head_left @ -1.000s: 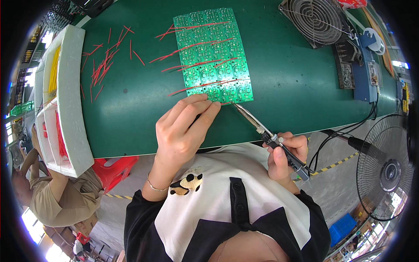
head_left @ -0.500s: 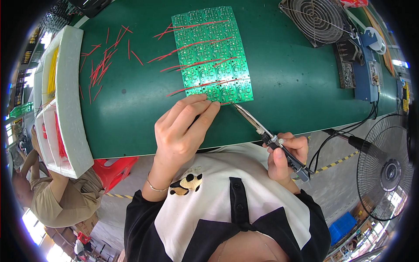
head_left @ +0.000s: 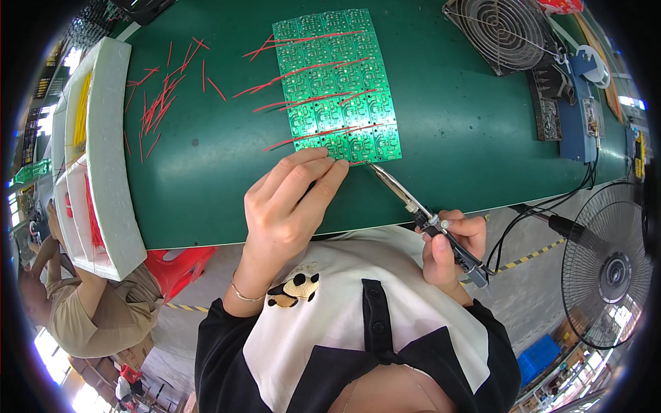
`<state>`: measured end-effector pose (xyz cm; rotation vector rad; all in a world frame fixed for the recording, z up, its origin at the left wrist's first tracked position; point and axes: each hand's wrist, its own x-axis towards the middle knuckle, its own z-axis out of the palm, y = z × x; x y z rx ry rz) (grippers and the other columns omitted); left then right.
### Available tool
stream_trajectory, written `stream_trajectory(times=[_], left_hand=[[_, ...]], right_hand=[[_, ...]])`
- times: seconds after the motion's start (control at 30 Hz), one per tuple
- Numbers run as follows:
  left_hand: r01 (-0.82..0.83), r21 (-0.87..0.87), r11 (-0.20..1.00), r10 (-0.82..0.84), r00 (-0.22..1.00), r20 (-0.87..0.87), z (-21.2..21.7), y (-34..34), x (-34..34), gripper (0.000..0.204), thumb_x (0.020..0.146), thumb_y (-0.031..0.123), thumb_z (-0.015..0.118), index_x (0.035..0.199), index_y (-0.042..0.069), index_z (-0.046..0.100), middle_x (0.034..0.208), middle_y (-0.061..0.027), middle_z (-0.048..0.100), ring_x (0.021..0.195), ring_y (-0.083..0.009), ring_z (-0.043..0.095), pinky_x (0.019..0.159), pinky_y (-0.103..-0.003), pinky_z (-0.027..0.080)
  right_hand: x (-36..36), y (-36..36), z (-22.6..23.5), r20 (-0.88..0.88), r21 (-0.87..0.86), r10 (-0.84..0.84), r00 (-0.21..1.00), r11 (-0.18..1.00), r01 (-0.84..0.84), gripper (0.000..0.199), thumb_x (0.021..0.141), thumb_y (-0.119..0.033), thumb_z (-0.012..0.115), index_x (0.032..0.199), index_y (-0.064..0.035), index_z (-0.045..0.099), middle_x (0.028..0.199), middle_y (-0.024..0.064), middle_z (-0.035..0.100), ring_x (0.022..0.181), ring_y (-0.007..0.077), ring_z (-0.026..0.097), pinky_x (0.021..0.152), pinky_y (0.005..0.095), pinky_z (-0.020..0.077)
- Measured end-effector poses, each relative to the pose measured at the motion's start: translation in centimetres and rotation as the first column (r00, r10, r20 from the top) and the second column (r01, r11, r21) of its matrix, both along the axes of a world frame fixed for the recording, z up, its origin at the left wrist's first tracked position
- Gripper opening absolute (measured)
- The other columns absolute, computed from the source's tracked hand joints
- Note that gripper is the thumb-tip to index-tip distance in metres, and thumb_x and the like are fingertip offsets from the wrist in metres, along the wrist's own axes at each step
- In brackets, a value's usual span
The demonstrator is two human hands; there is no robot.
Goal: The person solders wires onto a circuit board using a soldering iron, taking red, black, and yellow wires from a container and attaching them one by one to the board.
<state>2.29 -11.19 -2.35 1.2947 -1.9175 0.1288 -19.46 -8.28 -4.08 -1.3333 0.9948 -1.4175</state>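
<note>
A green circuit board panel (head_left: 335, 76) lies on the table, with several red wires (head_left: 317, 101) stretching across it and past its left edge. At its near edge, my left hand (head_left: 292, 196) is closed in a pinch on a short red wire (head_left: 356, 164), whose end shows beside the fingertips. The fingers partly cover the panel's near left corner. My right hand (head_left: 454, 241) grips a soldering iron (head_left: 447, 237) by its dark handle. The iron's tip meets the near edge of the panel, by the end of that wire.
Loose red wires (head_left: 160, 103) are scattered at left, beside a white foam box (head_left: 117, 158) holding yellow and red wires. A fan with a round guard (head_left: 492, 31) and a blue soldering station (head_left: 578, 117) stand at right. Black cables hang near a floor fan (head_left: 615, 275). Another person's sleeve (head_left: 103, 313) shows at lower left.
</note>
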Motion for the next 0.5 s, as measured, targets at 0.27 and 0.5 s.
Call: stream_trajectory(times=[0.27, 0.5], left_hand=[[0.003, 0.011, 1.000, -0.003, 1.000, -0.007, 0.04, -0.01, 0.02, 0.021, 0.058, 0.003, 0.064, 0.079, 0.003, 0.066, 0.076, -0.0032, 0.057, 0.076, -0.0173, 0.062, 0.056, -0.026, 0.050], [0.001, -0.001, 1.000, -0.001, 1.000, -0.008, 0.01, -0.06, -0.01, 0.020, 0.059, 0.002, 0.065, 0.079, 0.003, 0.066, 0.076, -0.0031, 0.057, 0.076, -0.0170, 0.062, 0.056, -0.026, 0.050]], right_hand=[[0.10, 0.10, 0.34, 0.036, 0.045, -0.001, 0.999, 0.999, -0.001, 0.024, 0.079, -0.013, 0.059, 0.084, -0.0019, 0.039, 0.066, 0.0092, 0.046, 0.055, 0.0121, 0.046, 0.055, 0.0313, 0.0501], [0.04, 0.02, 0.21, 0.091, 0.036, -0.011, 0.996, 0.999, 0.008, 0.024, 0.079, -0.013, 0.059, 0.085, -0.0018, 0.038, 0.067, 0.0100, 0.047, 0.056, 0.0129, 0.047, 0.055, 0.0313, 0.0504]])
